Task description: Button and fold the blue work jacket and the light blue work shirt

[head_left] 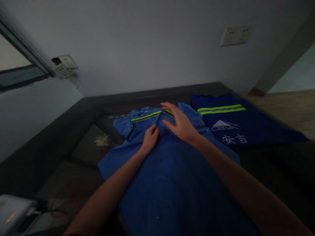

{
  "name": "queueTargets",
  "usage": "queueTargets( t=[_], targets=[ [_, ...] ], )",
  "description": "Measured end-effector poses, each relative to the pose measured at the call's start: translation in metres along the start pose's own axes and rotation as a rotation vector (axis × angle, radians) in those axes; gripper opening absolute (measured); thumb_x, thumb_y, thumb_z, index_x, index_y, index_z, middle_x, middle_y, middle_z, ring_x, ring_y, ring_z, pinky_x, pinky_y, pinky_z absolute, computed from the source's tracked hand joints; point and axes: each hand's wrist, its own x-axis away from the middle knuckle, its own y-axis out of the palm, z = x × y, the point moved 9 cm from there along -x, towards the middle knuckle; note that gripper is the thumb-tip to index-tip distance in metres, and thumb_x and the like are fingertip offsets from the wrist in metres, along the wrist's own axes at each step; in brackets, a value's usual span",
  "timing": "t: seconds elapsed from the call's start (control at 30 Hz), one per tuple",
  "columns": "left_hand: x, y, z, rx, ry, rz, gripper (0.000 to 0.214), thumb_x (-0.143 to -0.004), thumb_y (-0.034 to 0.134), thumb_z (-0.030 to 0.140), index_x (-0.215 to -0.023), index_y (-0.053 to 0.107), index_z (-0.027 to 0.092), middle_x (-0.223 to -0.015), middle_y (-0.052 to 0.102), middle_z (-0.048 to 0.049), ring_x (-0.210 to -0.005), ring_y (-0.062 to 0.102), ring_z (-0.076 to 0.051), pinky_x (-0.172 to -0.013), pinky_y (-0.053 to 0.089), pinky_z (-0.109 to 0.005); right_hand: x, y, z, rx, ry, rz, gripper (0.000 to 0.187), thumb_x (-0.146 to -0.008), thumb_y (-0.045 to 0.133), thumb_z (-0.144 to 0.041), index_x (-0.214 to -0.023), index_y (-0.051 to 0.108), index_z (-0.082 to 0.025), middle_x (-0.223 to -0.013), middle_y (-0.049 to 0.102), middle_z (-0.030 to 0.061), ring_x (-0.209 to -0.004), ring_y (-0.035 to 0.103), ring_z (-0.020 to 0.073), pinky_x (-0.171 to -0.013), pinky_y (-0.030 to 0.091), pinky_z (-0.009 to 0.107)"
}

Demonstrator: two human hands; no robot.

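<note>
A blue work shirt (159, 183) with a yellow-green and grey reflective stripe lies spread on the dark table, its collar end toward the wall. My left hand (150, 138) is closed at the shirt's front placket, thumb and fingers pinching the cloth just below the stripe. Just to the right, my right hand (179, 124) is over the chest stripe, fingers apart and thumb stretched out, with nothing seen in its grasp. Whether its fingertips touch the cloth I cannot tell. Buttons run down the lower front of the shirt.
A darker blue folded garment (221, 119) with a reflective stripe and white CEVA lettering lies at the right. A white device (16, 213) with a cable sits at the near left corner. Wall sockets (237, 35) are above the table (61, 131), which stands against the wall.
</note>
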Motion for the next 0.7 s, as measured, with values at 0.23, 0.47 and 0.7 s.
queueTargets(
  t=[0.23, 0.47, 0.7],
  targets=[
    [-0.001, -0.002, -0.004, 0.084, -0.006, -0.043, 0.026, -0.082, 0.046, 0.029, -0.058, 0.041, 0.019, -0.054, 0.044, 0.0036, -0.055, 0.042, -0.012, -0.054, 0.032, -0.023, 0.024, 0.051, 0.046, 0.289, 0.279, -0.398, 0.022, -0.086, 0.057, -0.029, -0.067, 0.063, -0.019, -0.062, 0.061, 0.0021, -0.058, 0.056, 0.0145, -0.057, 0.037, 0.025],
    [0.002, 0.001, -0.001, 0.097, 0.031, -0.082, 0.027, -0.084, 0.044, 0.034, -0.062, 0.044, 0.018, -0.055, 0.043, 0.0038, -0.055, 0.041, -0.011, -0.055, 0.031, -0.023, 0.037, 0.055, 0.074, 0.457, 0.45, -0.548, 0.025, -0.092, 0.045, -0.029, -0.098, 0.066, -0.019, -0.098, 0.07, 0.0085, -0.09, 0.065, 0.0216, -0.073, 0.043, 0.028],
    [0.006, 0.011, 0.002, 0.035, 0.1, -0.177, 0.029, -0.085, 0.044, 0.037, -0.064, 0.043, 0.018, -0.058, 0.042, 0.0029, -0.057, 0.041, -0.012, -0.054, 0.03, -0.023, 0.022, 0.033, 0.063, 0.503, 0.401, -0.293, 0.018, -0.089, 0.052, -0.025, -0.103, 0.059, -0.017, -0.098, 0.068, 0.0069, -0.086, 0.063, 0.0197, -0.071, 0.043, 0.027]
  ],
)
